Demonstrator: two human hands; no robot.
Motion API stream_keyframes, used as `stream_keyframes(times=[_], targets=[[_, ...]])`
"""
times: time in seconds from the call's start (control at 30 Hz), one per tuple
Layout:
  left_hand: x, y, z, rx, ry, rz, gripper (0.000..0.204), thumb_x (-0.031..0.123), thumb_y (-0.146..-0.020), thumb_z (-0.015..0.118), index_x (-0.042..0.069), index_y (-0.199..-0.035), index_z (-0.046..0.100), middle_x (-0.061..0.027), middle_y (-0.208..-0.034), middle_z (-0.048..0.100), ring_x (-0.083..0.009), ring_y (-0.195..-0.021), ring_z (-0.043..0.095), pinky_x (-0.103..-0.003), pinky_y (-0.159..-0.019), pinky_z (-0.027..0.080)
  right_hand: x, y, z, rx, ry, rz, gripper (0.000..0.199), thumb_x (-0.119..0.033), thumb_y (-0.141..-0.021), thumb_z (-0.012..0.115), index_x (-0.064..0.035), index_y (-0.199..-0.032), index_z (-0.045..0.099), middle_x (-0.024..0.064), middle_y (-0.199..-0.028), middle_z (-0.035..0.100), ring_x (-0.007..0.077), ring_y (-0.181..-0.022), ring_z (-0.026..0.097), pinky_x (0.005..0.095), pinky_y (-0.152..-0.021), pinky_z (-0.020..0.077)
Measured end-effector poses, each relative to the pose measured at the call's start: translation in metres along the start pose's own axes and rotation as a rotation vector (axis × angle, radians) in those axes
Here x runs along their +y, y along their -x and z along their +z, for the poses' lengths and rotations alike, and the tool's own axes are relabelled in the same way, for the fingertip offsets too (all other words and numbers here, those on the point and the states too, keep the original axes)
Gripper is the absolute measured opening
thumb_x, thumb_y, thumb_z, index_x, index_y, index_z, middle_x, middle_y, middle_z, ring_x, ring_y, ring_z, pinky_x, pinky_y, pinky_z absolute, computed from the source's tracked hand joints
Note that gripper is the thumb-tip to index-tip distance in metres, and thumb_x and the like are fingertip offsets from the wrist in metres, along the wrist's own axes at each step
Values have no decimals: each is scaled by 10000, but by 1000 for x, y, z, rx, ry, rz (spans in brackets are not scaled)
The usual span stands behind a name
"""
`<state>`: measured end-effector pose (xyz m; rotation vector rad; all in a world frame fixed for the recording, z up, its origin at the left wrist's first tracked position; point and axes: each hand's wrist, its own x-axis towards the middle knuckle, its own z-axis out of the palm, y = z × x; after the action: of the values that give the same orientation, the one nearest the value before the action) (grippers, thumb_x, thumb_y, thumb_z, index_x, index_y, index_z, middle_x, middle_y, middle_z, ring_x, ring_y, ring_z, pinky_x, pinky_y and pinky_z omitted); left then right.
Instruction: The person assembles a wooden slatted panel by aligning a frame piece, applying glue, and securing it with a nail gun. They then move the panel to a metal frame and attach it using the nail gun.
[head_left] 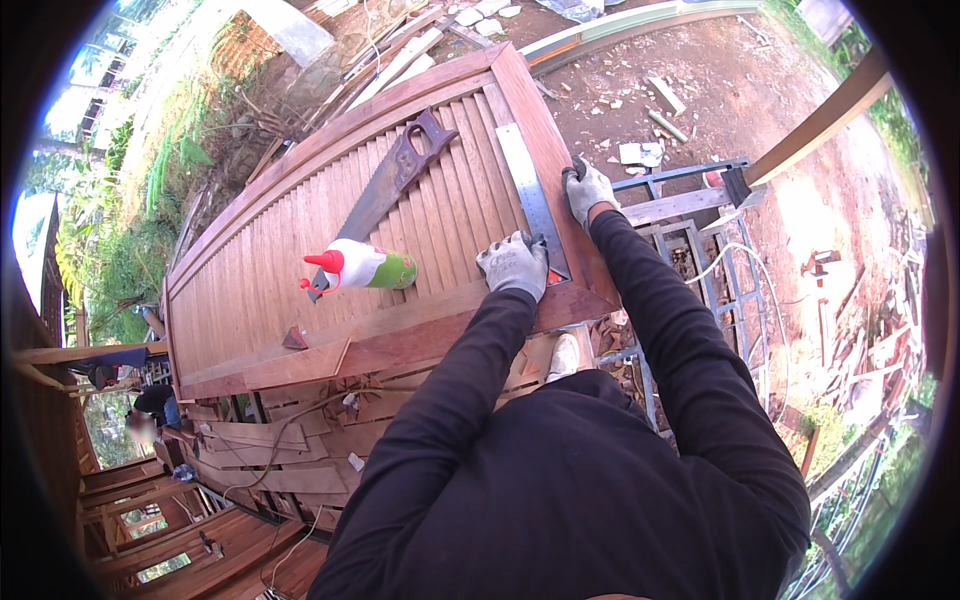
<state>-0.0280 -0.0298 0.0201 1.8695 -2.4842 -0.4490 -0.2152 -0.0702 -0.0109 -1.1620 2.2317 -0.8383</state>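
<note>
A large louvred wooden panel (290,210) with a reddish frame lies in front of me. A wide steel ruler (524,176) rests along its right end, beside the frame. My left hand (514,264), in a grey-white glove, bends its fingers over the ruler's near part and presses it down. My right hand (588,190), also gloved, is closed at the outer edge of the frame; what its fingers hold, if anything, is hidden. Left of my left hand, a white and green glue bottle (372,268) with a red cap appears on the slats. A handsaw (385,190) lies beyond it.
A small brown wedge-shaped piece (295,338) sits on the near frame. Metal framework (705,262) and a slanted wooden post (825,115) stand to the right. Wood scraps cover the ground. Loose boards (262,450) and a cable lie below; another person (158,408) is at far left.
</note>
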Motion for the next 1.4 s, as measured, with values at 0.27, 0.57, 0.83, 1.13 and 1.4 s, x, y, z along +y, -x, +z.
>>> stream_keyframes(times=[0.27, 0.57, 0.83, 1.13, 1.4], targets=[[1, 0, -23, -155, 55, -11, 391, 456, -945, 573, 124, -1115, 690, -138, -1091, 724, -304, -1107, 656, -481, -996, 393, -3, 2, -4, -15, -26, 20, 524, -341, -984, 469, -26, -1399, 523, 257, -1263, 641, 407, -1201, 599, 453, -1034, 466], [-10, -6, -22, -253, 170, -9, 379, 518, -909, 634, 174, -1045, 717, -99, -1057, 741, -287, -1065, 677, -482, -973, 395, 0, 1, -1, 27, -30, 3, 488, -354, -983, 463, -37, -1341, 559, 278, -1232, 643, 422, -1183, 602, 471, -1020, 472], [-18, -7, -16, -245, 274, -14, 345, 488, -900, 661, 167, -1012, 722, -88, -1026, 746, -286, -1052, 678, -461, -974, 390, -6, 6, -7, -11, -38, 32, 466, -357, -989, 477, -38, -1316, 568, 272, -1236, 643, 425, -1189, 598, 476, -1015, 475], [-16, -8, -21, -297, 238, -17, 370, 509, -908, 648, 168, -1034, 713, -97, -1052, 738, -291, -1082, 666, -504, -999, 380, -1, 2, -5, -49, -85, 49, 534, -376, -975, 510, -42, -1392, 520, 265, -1295, 620, 413, -1237, 575, 461, -1049, 458], [-17, -11, -23, -340, 186, 6, 361, 481, -927, 615, 170, -1086, 704, -101, -1134, 723, -298, -1132, 649, -538, -1029, 368, -5, -2, -8, -190, -45, 53, 812, -501, -912, 608, -35, -1522, 346, 262, -1440, 517, 393, -1340, 503, 430, -1113, 411]])
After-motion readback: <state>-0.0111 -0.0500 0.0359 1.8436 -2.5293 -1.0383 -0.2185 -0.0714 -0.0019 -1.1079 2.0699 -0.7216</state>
